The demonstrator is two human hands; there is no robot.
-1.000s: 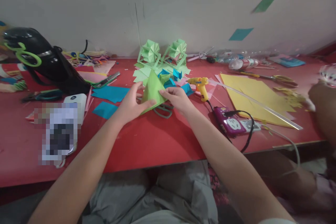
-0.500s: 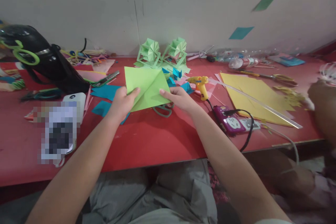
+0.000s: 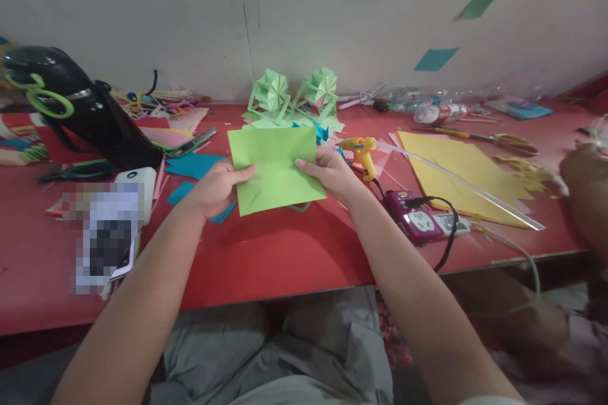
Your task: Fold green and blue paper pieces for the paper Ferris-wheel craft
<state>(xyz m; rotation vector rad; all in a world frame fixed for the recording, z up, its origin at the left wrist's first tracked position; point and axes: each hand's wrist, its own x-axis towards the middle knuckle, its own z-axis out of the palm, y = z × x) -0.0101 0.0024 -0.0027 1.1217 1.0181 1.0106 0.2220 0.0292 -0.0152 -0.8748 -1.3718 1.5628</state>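
Note:
I hold a light green square sheet of paper (image 3: pixel 275 168) flat and unfolded, just above the red table (image 3: pixel 266 253). My left hand (image 3: pixel 213 188) pinches its left edge, thumb on top. My right hand (image 3: pixel 330 172) pinches the right edge the same way. Faint crease lines run across the sheet. Behind it stand two folded green paper wheels (image 3: pixel 294 95) among green and blue paper scraps. A pair of scissors lies mostly hidden under the sheet.
A yellow glue gun (image 3: pixel 361 153) and a purple power strip (image 3: pixel 422 223) with a black cable lie right of my hands. Yellow card (image 3: pixel 456 171) with a clear ruler lies further right. A black helmet (image 3: pixel 71 101), blue paper pieces (image 3: pixel 192 166) and a white device lie left. Another person's arm (image 3: pixel 586 183) is at the far right.
The green paper went from a folded triangle to a half-open shape to a fully unfolded flat square. Both hands shifted to its side edges and lifted it slightly toward me.

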